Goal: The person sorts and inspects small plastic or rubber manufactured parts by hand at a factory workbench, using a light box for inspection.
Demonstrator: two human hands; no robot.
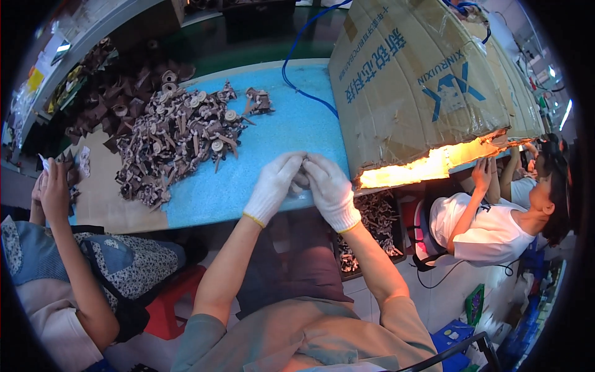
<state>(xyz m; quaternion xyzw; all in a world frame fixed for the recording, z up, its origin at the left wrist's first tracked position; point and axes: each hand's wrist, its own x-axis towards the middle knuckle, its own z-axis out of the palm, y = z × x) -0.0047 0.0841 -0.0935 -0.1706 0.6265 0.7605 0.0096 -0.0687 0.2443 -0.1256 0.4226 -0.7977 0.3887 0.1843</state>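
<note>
In the head view, the left hand and the right hand wear white knitted gloves with yellow-edged cuffs, and meet over the near edge of the table. Each grip is drawn in, thumb and fingers bunched close together; the gloves cover whatever may be between the fingertips, so I cannot tell what, if anything, they pinch. The heap of small brown moulded parts lies on the table to the left of the hands, well apart from them, with a small cluster of parts just beside its right side. Darker brown pieces lie behind it.

The writing that shows best is on the large cardboard box at the right: blue slanting Chinese characters, a smaller line of characters beside them, and blue Latin capitals above an angular blue logo. Bright orange light shows along its torn lower edge. A blue cable curves over the table to the box. At the far right, a co-worker's white T-shirt bears a dark mark, too small to read.
</note>
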